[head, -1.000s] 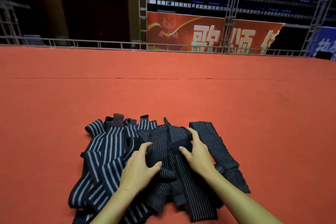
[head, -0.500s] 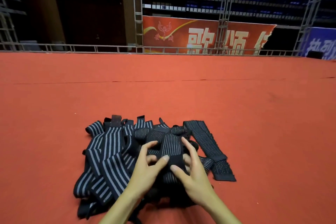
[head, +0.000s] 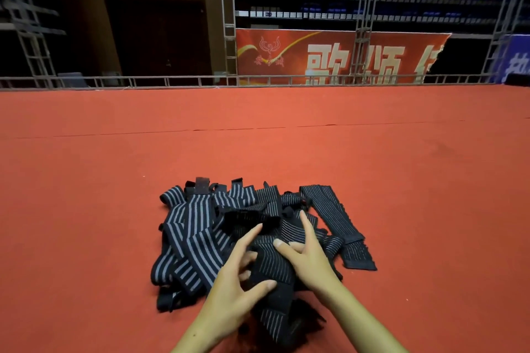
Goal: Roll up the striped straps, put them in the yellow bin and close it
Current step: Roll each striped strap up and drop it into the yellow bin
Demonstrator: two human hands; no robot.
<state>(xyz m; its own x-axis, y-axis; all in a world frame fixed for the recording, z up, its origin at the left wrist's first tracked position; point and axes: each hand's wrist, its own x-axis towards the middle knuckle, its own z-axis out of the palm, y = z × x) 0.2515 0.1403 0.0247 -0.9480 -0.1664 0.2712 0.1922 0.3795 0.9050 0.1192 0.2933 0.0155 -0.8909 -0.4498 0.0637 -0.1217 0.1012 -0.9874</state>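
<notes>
**Two hands on a strap in the pile**

A pile of striped straps (head: 200, 226) is spread on the red carpet (head: 86, 195), low in the middle of the view. One dark strap with thin stripes (head: 269, 264) is held at the near side of the pile. It is gripped by the left hand (head: 235, 292), with the thumb pressed on its near edge and the fingers curled behind it. It is also pinched by the right hand (head: 309, 258), with the thumb on top and one finger stretched out over the pile. The two hands are kept close together on this strap. A red banner (head: 329, 57) with big letters is seen far behind, past a metal rail (head: 172, 80).
</notes>
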